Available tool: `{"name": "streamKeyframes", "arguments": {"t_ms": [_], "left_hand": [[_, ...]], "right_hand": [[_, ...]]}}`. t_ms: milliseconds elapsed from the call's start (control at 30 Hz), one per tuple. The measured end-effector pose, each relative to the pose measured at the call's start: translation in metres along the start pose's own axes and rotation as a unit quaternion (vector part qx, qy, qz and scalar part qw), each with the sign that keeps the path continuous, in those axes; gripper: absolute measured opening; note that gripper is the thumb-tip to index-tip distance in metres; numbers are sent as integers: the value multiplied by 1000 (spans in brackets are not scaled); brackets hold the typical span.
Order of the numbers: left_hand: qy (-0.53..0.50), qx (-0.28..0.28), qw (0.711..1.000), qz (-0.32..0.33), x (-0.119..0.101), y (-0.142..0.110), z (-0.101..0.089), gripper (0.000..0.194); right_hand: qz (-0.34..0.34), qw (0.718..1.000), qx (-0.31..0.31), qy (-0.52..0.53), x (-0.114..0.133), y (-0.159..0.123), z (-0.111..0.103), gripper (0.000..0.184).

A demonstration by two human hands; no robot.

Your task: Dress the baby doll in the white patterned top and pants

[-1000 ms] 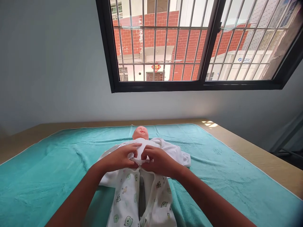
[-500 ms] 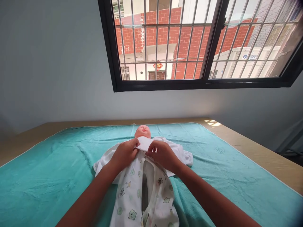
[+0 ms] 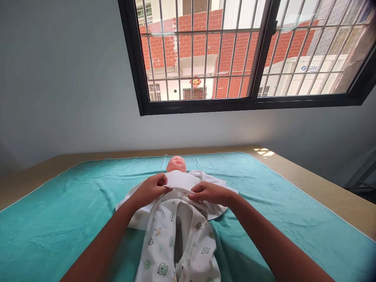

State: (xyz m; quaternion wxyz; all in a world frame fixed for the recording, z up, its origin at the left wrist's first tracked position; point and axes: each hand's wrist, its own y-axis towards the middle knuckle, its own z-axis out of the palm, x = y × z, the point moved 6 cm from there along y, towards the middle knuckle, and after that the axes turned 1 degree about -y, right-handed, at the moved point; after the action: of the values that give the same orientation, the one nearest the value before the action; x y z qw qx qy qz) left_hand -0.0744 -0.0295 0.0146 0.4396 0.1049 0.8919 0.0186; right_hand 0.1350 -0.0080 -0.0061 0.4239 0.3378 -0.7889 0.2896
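On the near-middle of a teal cloth point(image 3: 73, 203), printed trousers point(image 3: 164, 239) lie lengthwise, waist end far, legs running off the near edge of view. Fabric white, with green animal faces and small figures. Long opening down the middle, greyish inside; can't tell what shows through it.

Left hand point(image 3: 153, 188): narrow, thumb and fingers pinching the left part of the waist edge. Right hand point(image 3: 208, 193): also narrow, thumb and index finger on the right part of the same edge, gripping fabric; exact finger contact underneath hidden. Waist edge runs between the two hands, over the lower part of a white top point(image 3: 180, 179).

Doll point(image 3: 176, 164) lies face up at the far middle, head just beyond the top; body hidden by clothing. Top's sleeves spread out left and right, partly behind the forearms.

Cloth covers most of the wooden desk point(image 3: 317, 192), bare wood along left, far and right edges. Small sunlit patch point(image 3: 264, 152) at the far right corner. Grey wall point(image 3: 67, 78) behind, black-framed window point(image 3: 199, 106) above, metal bars point(image 3: 192, 51) across it, red brick building point(image 3: 235, 62) outside.
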Motion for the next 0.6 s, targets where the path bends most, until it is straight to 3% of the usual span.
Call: {"name": "streamKeyframes", "arguments": {"t_ms": [100,167,233,333,400,500,600], "left_hand": [[-42,92,994,-29,12,-4,2,34],[-73,113,990,-35,17,-5,2,36],[-95,89,991,-39,19,-4,1,36],[-94,22,994,-43,17,-1,3,36],[-67,-19,997,-31,14,1,6,34],[-25,-73,997,11,7,2,5,31],[4,-50,998,25,7,2,3,28]], "right_hand": [[4,1000,13,28,-17,4,-1,53],[-4,998,-9,66,-29,7,-1,53],[-26,986,-52,157,-39,11,1,51],[-54,942,-99,317,-51,15,10,48],[-64,920,-128,365,-55,17,15,45],[-90,907,-222,347,-59,20,12,42],[-131,917,-310,212,-54,20,4,38]]}}
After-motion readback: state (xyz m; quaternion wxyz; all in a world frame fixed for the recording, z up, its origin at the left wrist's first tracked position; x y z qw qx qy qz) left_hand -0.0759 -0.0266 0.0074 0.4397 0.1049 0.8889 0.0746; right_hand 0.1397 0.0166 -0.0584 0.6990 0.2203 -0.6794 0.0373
